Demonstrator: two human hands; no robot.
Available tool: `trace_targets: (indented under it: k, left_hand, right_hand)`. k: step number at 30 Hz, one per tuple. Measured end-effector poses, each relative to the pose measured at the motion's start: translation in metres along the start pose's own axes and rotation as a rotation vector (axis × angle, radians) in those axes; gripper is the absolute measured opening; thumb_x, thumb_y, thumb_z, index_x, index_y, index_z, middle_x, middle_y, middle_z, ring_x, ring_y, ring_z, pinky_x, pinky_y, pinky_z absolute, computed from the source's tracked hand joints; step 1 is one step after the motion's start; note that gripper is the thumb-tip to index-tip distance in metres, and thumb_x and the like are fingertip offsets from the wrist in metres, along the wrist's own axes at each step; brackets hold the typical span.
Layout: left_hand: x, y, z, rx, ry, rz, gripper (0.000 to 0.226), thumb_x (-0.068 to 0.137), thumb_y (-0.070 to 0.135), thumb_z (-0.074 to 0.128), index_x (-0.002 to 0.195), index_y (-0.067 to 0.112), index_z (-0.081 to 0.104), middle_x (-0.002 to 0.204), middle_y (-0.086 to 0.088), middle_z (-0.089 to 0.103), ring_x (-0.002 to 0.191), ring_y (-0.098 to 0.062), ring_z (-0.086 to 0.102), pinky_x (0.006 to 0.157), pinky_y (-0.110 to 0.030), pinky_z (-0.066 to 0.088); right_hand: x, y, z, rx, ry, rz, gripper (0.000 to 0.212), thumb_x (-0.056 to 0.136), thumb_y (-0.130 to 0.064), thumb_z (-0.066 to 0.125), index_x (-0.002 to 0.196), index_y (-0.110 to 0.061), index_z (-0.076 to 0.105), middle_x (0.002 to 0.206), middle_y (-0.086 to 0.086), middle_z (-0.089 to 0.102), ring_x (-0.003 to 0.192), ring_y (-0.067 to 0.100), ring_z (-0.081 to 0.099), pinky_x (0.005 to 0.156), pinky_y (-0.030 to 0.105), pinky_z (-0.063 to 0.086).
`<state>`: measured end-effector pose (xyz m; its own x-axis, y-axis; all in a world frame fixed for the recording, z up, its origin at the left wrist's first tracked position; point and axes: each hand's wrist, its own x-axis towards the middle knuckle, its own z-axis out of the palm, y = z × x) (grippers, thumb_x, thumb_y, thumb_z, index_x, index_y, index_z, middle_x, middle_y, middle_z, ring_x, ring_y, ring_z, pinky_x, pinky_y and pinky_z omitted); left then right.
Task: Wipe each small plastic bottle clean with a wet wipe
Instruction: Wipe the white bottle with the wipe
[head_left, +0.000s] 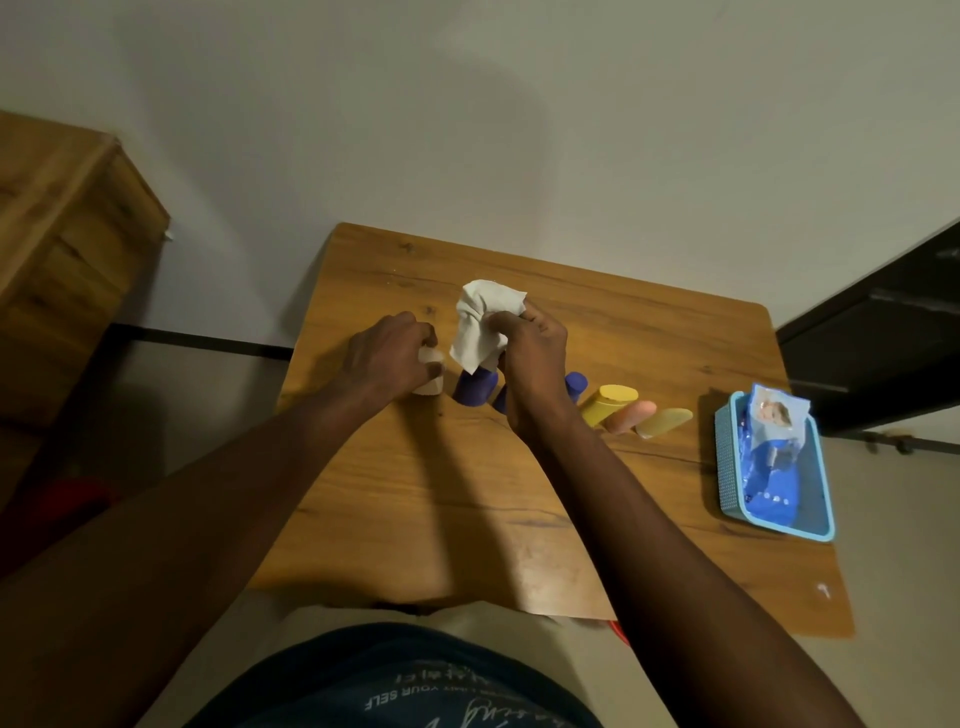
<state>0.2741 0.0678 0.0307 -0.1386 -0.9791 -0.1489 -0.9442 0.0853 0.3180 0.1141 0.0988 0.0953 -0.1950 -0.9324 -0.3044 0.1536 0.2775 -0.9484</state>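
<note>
Two hands meet at frame centre: our left hand (387, 353) closes its grip round a pale bottle (431, 376) on the tabletop (649, 338); our right hand (535, 358) pinches the wet wipe (480, 322) just right of it.

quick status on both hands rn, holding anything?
left hand: grips a small cream bottle.
right hand: pinches the white wet wipe.
</note>
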Motion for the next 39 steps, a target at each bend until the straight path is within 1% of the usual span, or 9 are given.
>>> trace_targets:
  k: [11, 14, 19, 22, 24, 28, 32, 35, 39]
  left_hand:
    - [-0.002, 0.000, 0.005, -0.011, 0.035, -0.017, 0.062, 0.081, 0.056, 0.074, 0.135, 0.028, 0.058, 0.129, 0.001, 0.059, 0.119, -0.022, 0.055, 0.083, -0.039, 0.052]
    - [-0.006, -0.002, 0.001, -0.044, 0.090, -0.021, 0.054, 0.085, 0.049, 0.073, 0.133, 0.028, 0.059, 0.128, 0.001, 0.060, 0.117, -0.022, 0.056, 0.079, -0.036, 0.050]
    - [-0.024, 0.016, -0.011, -0.564, 0.250, -0.080, 0.022, 0.098, 0.026, 0.059, 0.118, 0.024, 0.070, 0.115, 0.004, 0.070, 0.101, -0.011, 0.064, 0.080, -0.030, 0.054]
    - [-0.049, 0.040, -0.018, -0.831, 0.204, -0.099, 0.022, 0.104, 0.032, 0.050, 0.108, 0.022, 0.070, 0.098, 0.007, 0.071, 0.085, -0.005, 0.066, 0.066, -0.023, 0.052]
    - [-0.068, 0.054, -0.019, -0.952, 0.161, -0.089, 0.027, 0.105, 0.040, 0.047, 0.105, 0.024, 0.069, 0.091, 0.003, 0.070, 0.078, -0.009, 0.068, 0.059, -0.027, 0.055]
    - [-0.099, 0.073, -0.003, -1.057, 0.076, -0.073, 0.022, 0.102, 0.043, 0.054, 0.096, 0.026, 0.068, 0.085, 0.002, 0.071, 0.080, -0.018, 0.072, 0.064, -0.043, 0.063]
    - [-0.116, 0.080, 0.033, -1.043, 0.015, -0.103, 0.014, 0.092, 0.043, 0.065, 0.093, 0.029, 0.066, 0.083, -0.002, 0.071, 0.080, -0.027, 0.072, 0.070, -0.055, 0.060]
    - [-0.124, 0.088, 0.057, -1.013, -0.006, -0.138, 0.018, 0.088, 0.041, 0.067, 0.103, 0.032, 0.068, 0.092, 0.002, 0.073, 0.086, -0.019, 0.073, 0.075, -0.052, 0.060]
    - [-0.128, 0.091, 0.092, -0.963, -0.046, -0.218, 0.025, 0.088, 0.031, 0.071, 0.112, 0.030, 0.066, 0.102, 0.003, 0.074, 0.094, -0.011, 0.071, 0.084, -0.043, 0.060]
  right_hand:
    - [0.002, 0.003, -0.002, -0.039, -0.046, 0.009, 0.028, 0.095, -0.001, 0.056, 0.112, -0.014, 0.074, 0.103, 0.002, 0.077, 0.097, 0.020, 0.069, 0.081, 0.032, 0.058]
    - [0.001, 0.004, -0.005, -0.057, -0.064, 0.019, 0.026, 0.095, -0.002, 0.058, 0.105, -0.019, 0.075, 0.098, -0.003, 0.077, 0.094, 0.019, 0.070, 0.086, 0.037, 0.058]
    - [-0.004, 0.009, -0.015, -0.107, -0.092, -0.025, 0.025, 0.091, -0.002, 0.064, 0.108, -0.017, 0.076, 0.099, -0.001, 0.079, 0.097, 0.022, 0.072, 0.083, 0.038, 0.060]
    - [-0.013, 0.012, -0.024, -0.104, -0.116, -0.046, 0.028, 0.091, 0.001, 0.064, 0.115, -0.012, 0.074, 0.106, 0.004, 0.078, 0.096, 0.021, 0.074, 0.074, 0.030, 0.059]
    - [-0.023, 0.017, -0.033, -0.106, -0.132, -0.052, 0.027, 0.090, 0.004, 0.062, 0.110, -0.010, 0.073, 0.101, 0.007, 0.077, 0.084, 0.018, 0.071, 0.064, 0.027, 0.055]
    - [-0.039, 0.041, -0.058, -0.164, -0.160, -0.050, 0.018, 0.087, 0.004, 0.064, 0.101, -0.004, 0.071, 0.093, 0.013, 0.076, 0.087, 0.028, 0.072, 0.075, 0.044, 0.060]
    - [-0.052, 0.073, -0.086, -0.287, -0.150, -0.069, 0.012, 0.084, 0.004, 0.068, 0.090, -0.005, 0.071, 0.084, 0.013, 0.074, 0.075, 0.019, 0.068, 0.067, 0.036, 0.056]
    - [-0.057, 0.095, -0.107, -0.377, -0.157, -0.073, 0.013, 0.082, 0.004, 0.069, 0.087, -0.007, 0.073, 0.079, 0.008, 0.074, 0.070, 0.012, 0.065, 0.063, 0.030, 0.053]
    - [-0.052, 0.124, -0.126, -0.516, -0.163, -0.016, 0.018, 0.082, -0.001, 0.067, 0.083, -0.018, 0.072, 0.077, -0.002, 0.075, 0.071, 0.011, 0.067, 0.067, 0.037, 0.055]
